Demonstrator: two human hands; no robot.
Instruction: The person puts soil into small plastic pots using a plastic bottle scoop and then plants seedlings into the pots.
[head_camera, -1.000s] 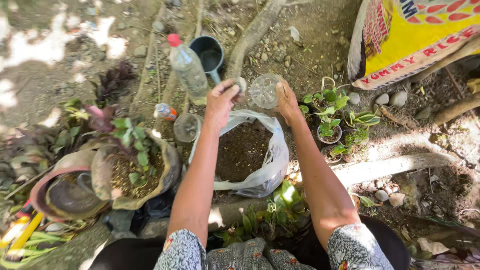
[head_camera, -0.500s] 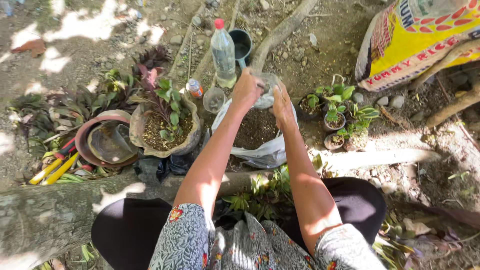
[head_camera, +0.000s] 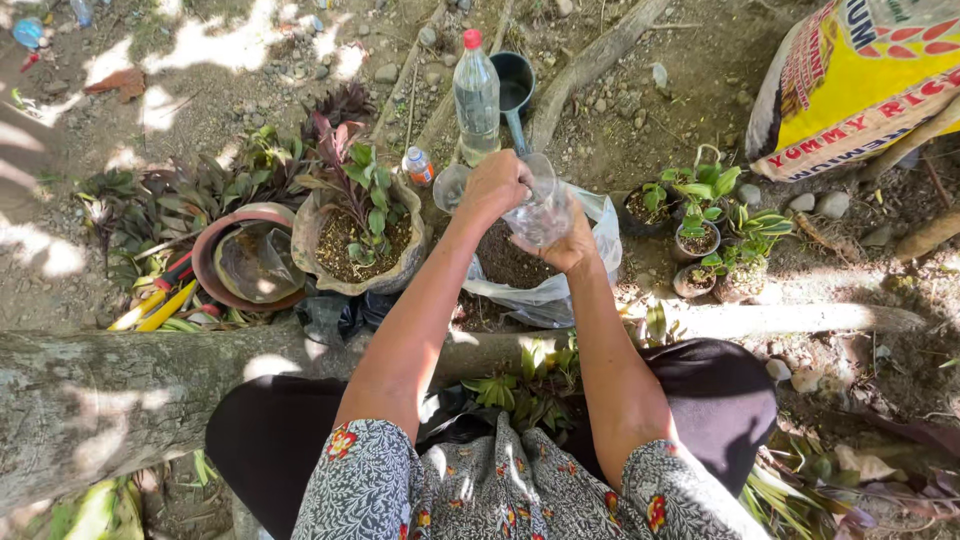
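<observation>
Both hands now gripping a clear plastic cup (head_camera: 540, 205): left hand (head_camera: 497, 183) clenched over its rim, right hand (head_camera: 566, 243) cupping it from below. A second ago they were farther out, near the bottle (head_camera: 476, 92); the cup has been drawn in, directly above the open soil bag (head_camera: 520, 265). Potted seedlings (head_camera: 700, 225) sit to the right.

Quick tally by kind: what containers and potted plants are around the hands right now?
Clear plastic cups: 2 (one in the hands, one beside)
Bottles: 2 (tall, small)
Soil bag: 1
Small potted seedlings: 4
Large planter: 1
Total: 10
</observation>
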